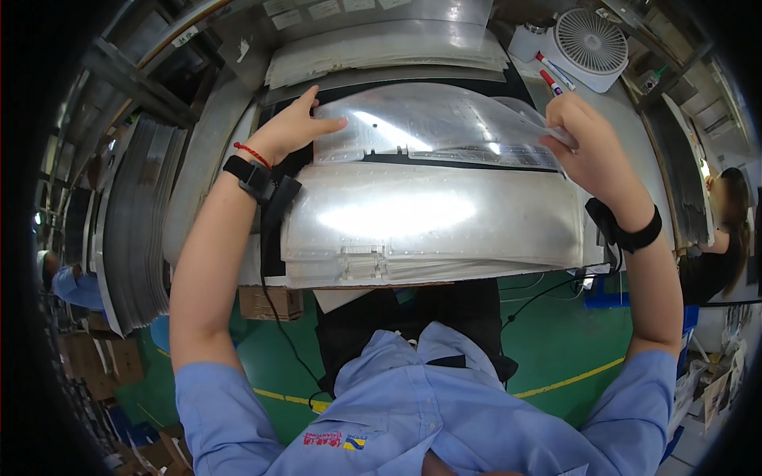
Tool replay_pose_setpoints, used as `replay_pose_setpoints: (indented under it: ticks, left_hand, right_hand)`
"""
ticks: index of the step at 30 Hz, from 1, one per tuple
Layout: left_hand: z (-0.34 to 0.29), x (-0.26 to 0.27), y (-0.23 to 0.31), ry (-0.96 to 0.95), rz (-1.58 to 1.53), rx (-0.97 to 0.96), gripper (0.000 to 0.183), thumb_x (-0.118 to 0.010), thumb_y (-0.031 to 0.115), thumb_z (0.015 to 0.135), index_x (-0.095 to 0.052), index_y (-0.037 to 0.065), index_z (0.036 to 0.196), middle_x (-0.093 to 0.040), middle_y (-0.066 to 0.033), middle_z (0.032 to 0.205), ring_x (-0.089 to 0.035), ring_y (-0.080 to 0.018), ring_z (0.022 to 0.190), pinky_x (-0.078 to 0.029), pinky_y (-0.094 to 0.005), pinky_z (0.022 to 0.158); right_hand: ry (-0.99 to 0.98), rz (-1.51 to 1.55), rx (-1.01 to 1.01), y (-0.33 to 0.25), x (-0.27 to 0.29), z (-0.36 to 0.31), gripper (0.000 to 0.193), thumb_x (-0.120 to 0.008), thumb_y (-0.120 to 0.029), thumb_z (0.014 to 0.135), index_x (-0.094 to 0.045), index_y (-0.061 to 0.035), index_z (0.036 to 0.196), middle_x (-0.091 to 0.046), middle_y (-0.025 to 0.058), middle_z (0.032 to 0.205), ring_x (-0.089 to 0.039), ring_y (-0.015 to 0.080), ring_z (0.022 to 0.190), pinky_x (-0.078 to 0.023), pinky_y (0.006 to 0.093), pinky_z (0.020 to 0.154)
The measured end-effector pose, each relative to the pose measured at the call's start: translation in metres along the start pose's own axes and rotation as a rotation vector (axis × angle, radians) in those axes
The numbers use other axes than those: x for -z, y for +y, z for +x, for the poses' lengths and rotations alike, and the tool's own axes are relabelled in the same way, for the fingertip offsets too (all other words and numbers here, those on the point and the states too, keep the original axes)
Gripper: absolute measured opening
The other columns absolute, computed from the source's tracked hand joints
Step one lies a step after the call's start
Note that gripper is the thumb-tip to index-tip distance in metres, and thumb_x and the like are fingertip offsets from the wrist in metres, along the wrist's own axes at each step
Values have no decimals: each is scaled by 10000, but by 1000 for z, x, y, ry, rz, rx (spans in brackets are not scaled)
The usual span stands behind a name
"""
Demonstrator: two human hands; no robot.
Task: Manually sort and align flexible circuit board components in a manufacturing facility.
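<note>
A thin, shiny silvery sheet (421, 119) bows upward over the dark work surface, with small holes and a few notches along its near side. My right hand (586, 141) is closed on its right end, thumb and fingers pinching the curled edge. At the left end, my left hand (292, 127) has its fingers stretched out and its thumb lying by the sheet's corner; whether it presses on the sheet I cannot tell. Nearer to me lies a stack of similar shiny sheets (429, 214), with layered edges at the front.
Behind the bowed sheet lies another stack of sheets (381, 51). A white fan (591, 47) and red-capped markers (551, 82) stand at the back right. Tall stacks of sheets (139, 214) flank the bench at left. Another person (718, 238) is at far right; cables hang below the bench.
</note>
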State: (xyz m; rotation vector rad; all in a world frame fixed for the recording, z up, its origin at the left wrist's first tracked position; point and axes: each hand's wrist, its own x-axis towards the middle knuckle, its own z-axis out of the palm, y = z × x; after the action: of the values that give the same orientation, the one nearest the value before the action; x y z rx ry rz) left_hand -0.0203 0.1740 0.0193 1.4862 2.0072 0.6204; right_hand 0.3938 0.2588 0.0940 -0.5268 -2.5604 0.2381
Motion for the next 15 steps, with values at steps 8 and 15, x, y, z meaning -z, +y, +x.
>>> replay_pose_setpoints:
  ticks: [8,15]
  left_hand:
    - [15,7,-16,-92,-119,-31,666,-792,294,802,-534,-52,1310,-651,-186,1174,-630,-259,1042,-483,-345,941]
    - [4,4,11,-6,213,-131,615,-796,288,789,-556,-25,1262,-650,-203,1159,-632,-286,1039,-480,-351,943]
  right_hand:
    - [-61,-71,-257,30,-12,-7,350,-754,-195,825,-559,-4,1044,-606,152,979,-591,342,896,-470,381,805]
    - [67,253,-570,111,-2,-5,281,-652,-161,922,-584,-4,1145,-646,85,823,-618,185,727,-486,317,672]
